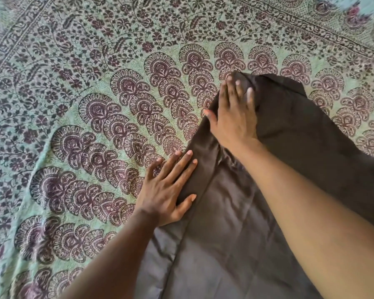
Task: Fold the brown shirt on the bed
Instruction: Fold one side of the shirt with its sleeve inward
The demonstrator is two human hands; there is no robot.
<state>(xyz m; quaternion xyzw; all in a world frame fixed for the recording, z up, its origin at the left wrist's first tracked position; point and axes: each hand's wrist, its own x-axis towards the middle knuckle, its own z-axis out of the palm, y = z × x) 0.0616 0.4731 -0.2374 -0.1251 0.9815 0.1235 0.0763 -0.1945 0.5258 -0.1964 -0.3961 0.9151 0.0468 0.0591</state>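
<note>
Brown shirt [246, 223] lies on the bed [73, 104] at 4 o'clock of view, partly folded (long fold edge runs toward 12). Left hand [166, 190] flat on its left edge, fingers [181, 167] straight, slightly spread. Right hand [235, 115] presses the far end at 1 o'clock, fingers spread.

We see patterned bedspread [78, 87] filling view: pale green ground, dark maroon block print. Central field shows curved rows of fan-shaped paisley motifs [91, 108] arcing from lower left toward upper right. Beyond them we note dense band of small flowers and leaves [138, 24]. Narrow striped border [311, 26] runs diagonally toward upper right corner; similar border near upper left edge. Lighter blue cloth with red marks [367, 9] at far upper right corner, blurred.
</note>
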